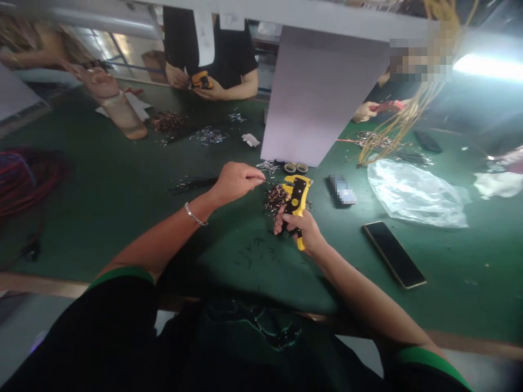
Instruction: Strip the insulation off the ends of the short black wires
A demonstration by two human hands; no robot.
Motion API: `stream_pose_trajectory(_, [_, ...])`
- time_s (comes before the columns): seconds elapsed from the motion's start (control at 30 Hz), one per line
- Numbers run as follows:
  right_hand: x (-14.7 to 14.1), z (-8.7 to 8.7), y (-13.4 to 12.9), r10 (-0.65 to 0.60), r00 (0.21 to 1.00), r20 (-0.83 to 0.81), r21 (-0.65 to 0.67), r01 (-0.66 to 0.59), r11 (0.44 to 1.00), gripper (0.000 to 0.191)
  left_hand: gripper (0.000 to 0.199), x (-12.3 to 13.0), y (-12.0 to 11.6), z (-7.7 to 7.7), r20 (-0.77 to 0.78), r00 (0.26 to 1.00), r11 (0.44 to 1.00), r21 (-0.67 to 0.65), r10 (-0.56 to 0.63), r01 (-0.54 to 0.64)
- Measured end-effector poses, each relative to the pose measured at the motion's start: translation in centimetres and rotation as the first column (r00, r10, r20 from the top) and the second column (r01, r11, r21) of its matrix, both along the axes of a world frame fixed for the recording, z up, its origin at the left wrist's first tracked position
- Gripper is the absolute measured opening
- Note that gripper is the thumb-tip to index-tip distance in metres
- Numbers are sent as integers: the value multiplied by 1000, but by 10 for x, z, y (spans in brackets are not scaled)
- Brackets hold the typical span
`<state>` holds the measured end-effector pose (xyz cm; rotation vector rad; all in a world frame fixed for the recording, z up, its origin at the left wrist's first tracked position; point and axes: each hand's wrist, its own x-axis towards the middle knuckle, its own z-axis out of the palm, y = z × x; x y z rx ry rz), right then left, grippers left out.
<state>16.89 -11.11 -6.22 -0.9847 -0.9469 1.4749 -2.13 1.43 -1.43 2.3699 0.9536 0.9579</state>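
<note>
My left hand (237,183) is closed in a pinch above the green table (163,228), its fingertips on something thin and dark, too small to name. My right hand (300,227) grips a yellow and black hand tool (296,201), its head pointing away from me. Between the hands, by the tool's left side, lies a pile of small coppery pieces (277,198). Small silvery pieces (268,166) and two round rolls (296,167) sit just beyond. Dark thin strands (194,185) lie left of my left hand.
A phone (394,254), a clear plastic bag (419,193) and a small device (342,190) lie at the right. An upright panel (321,92) stands ahead. Red and blue cables (24,177) are at the far left. People work across the table, one holding a yellow tool (202,81).
</note>
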Motion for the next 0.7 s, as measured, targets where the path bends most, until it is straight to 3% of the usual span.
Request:
stream_pose_trajectory(0.13, [-4,4,0,-20,994,104,-13,22,1000,28,23,2,-12,8,-90,995,975,223,39,-18])
stream_pose_trajectory(0.27, [-6,4,2,-17,980,199,-103,38,994,31,26,2,-20,15,-104,991,936,350,86,-44])
stream_pose_trajectory(0.4, [-8,9,0,62,888,456,-178,23,984,29,25,-2,-26,26,-67,991,891,448,116,-74])
stream_pose_trajectory(0.47, [-12,12,-4,85,741,666,-137,10,990,23,26,-3,-29,30,-45,992,876,476,118,-83])
stream_pose_trajectory(0.57, [-27,20,-13,83,377,923,-65,-58,996,19,26,-5,-36,36,-39,992,858,508,119,-82])
stream_pose_trajectory(0.63, [-40,24,-20,98,164,982,-81,-110,991,27,25,-7,-42,40,-42,991,839,537,129,-87])
stream_pose_trajectory(0.7, [-51,28,-26,91,5,996,-89,-161,983,38,25,-9,-47,43,-40,989,817,569,142,-94])
